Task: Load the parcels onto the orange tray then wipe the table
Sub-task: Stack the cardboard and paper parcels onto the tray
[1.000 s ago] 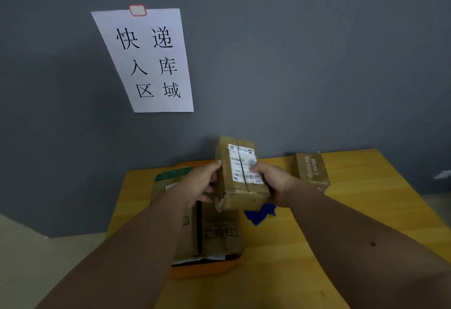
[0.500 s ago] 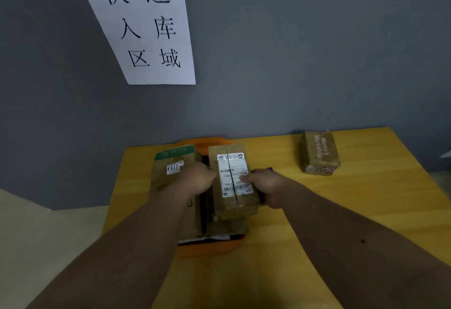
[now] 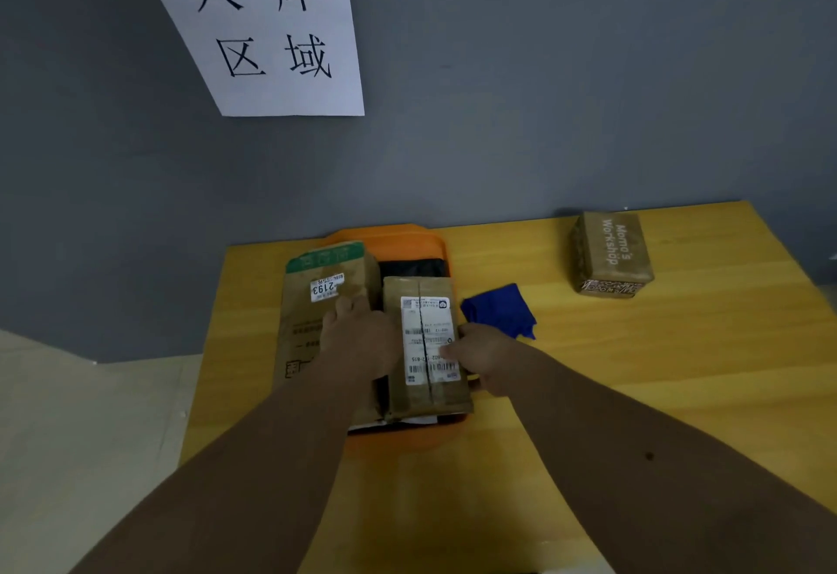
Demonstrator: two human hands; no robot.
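— Both hands flank the taped parcel (image 3: 425,347): left hand (image 3: 358,338) lies against its left side, whether grasping I cannot tell; right hand (image 3: 480,358) grips its right edge, thumb on the label.

— Why both?

— Probably to seat it squarely on the orange tray (image 3: 407,236), beside the brown envelope (image 3: 317,301). A second ago it was held aloft; now it lies on the tray's load.

— What remains?

— One printed box (image 3: 611,254), far right on the table (image 3: 634,369), and the blue cloth (image 3: 498,310) just right of the tray.

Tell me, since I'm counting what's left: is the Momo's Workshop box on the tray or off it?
Off. The box sits on the bare table, far right of the orange tray.
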